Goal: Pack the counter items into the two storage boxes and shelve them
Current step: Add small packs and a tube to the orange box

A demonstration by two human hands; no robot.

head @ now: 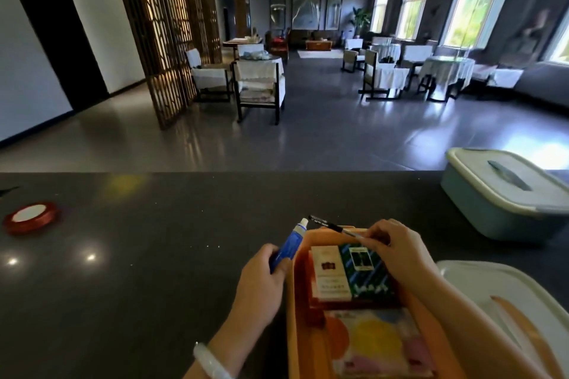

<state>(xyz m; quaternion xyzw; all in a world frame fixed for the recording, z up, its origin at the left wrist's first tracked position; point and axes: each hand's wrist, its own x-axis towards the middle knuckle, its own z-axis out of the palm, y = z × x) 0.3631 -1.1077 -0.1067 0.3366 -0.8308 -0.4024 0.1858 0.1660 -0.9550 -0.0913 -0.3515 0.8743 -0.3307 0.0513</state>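
Observation:
An open orange storage box (297, 311) stands at the counter's near edge. Inside it lie a white pack (329, 274), a green patterned pack (366, 271) and a colourful booklet (375, 344). My left hand (261, 280) grips a blue tube with a white cap (292, 243) just left of the box's rim. Over the box's far end, my right hand (397, 252) pinches a black pen (332, 224) that points away to the left. A teal storage box (492, 212) with its lid on sits at the far right.
A red ribbon spool (30, 217) lies on the dark counter (154, 255) at the left. A white lid with an orange handle (498, 295) rests right of the orange box. Beyond the counter's far edge lies a dining room with tables and chairs.

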